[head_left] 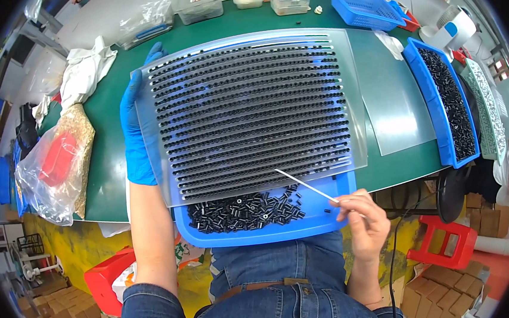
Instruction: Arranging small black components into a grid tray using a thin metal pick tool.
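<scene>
A clear plastic sorting plate with many rows of small black cylinders lies tilted over a blue tray. Loose black cylinders are heaped in the tray's near part. My left hand, in a blue glove, grips the plate's left edge. My right hand, bare, pinches a thin white stick whose tip rests on the plate's lower rows.
A second clear sheet lies to the right on the green table. A long blue tray of black parts stands at the right, a blue basket and clear boxes at the back, a plastic bag at the left.
</scene>
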The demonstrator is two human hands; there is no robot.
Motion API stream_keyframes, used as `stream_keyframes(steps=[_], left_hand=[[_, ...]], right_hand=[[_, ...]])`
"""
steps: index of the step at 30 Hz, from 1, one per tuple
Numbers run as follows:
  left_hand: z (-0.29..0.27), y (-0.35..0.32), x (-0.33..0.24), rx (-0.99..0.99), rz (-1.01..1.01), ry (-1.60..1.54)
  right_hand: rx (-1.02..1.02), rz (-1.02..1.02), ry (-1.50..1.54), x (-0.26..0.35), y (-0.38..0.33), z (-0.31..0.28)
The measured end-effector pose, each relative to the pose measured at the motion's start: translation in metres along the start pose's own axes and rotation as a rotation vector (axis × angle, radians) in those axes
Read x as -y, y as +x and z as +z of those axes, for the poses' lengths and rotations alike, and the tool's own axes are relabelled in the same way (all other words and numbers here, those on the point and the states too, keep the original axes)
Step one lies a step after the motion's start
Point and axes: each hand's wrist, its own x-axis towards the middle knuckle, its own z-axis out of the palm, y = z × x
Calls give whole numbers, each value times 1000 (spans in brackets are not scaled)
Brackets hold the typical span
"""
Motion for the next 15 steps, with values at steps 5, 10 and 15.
stream_keyframes(steps=[5,10,15], left_hand=[[8,-5,-2,-23,1,-23],[7,-5,-4,-8,1,-28],[8,-5,-3,-20,4,0]], right_hand=[[115,-93,-197,2,6,22],[129,-115,-199,8,12,32],[122,-120,-223,8,13,31]])
